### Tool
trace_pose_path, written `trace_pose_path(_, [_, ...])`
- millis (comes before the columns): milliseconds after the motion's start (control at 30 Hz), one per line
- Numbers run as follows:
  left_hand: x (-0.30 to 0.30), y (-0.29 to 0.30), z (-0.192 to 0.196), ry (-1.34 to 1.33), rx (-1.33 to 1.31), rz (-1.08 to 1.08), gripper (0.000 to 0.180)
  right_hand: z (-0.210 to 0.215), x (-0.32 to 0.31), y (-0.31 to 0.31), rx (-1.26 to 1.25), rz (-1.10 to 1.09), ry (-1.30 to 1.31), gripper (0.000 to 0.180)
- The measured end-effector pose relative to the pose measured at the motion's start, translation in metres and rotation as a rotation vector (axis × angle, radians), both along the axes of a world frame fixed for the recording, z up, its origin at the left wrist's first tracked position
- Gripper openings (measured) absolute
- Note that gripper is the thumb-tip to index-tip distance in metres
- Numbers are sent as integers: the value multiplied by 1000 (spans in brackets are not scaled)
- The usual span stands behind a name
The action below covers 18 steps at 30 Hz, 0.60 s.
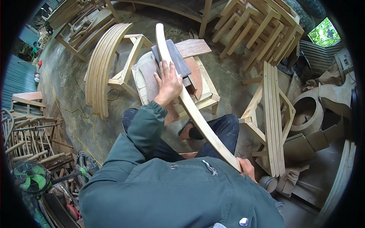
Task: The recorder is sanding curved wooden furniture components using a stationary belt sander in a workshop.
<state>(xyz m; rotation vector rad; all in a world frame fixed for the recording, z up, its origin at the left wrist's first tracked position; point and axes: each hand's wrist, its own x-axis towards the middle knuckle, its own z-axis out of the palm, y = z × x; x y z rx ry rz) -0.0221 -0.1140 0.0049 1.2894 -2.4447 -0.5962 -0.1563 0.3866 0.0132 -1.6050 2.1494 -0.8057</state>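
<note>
A long, pale, curved wooden slat [205, 127] runs slantwise from the far middle down to my right side. My left hand [169, 83] lies over its upper part, fingers laid across the wood and pressing on it. Whether anything thin is under that palm is hidden. At the near end my right hand [248, 169] is closed round the slat, partly covered by my jacket. Beneath the upper part sits a dark grey, flat-topped block [178, 57]. This rests on a low wooden stand [207, 89] with loose boards on it, in front of my knees.
Left, curved slats [106, 64] lean together on a wooden frame [131, 59]. Right, straighter slats [273, 121] rest on another frame [251, 110]. Chair frames [262, 30] are stacked behind. A yellow cord [78, 110] crosses the floor; a green fan [32, 178] stands near left.
</note>
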Motion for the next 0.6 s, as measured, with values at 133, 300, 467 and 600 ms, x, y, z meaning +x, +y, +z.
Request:
trace_pose_path(133, [9, 7, -3, 55, 10, -1, 79, -1, 2, -8, -16, 2, -26, 69])
trace_pose_path(300, [10, 0, 4, 126, 2, -26, 80, -18, 15, -124, -149, -1, -189, 79])
trace_pose_path(467, [1, 4, -1, 105, 9, -95, 82, -24, 41, -243, -127, -39, -341, 77])
trace_pose_path(600, [14, 17, 0, 132, 8, -136, 83, -25, 39, -218, -122, -9, -265, 77])
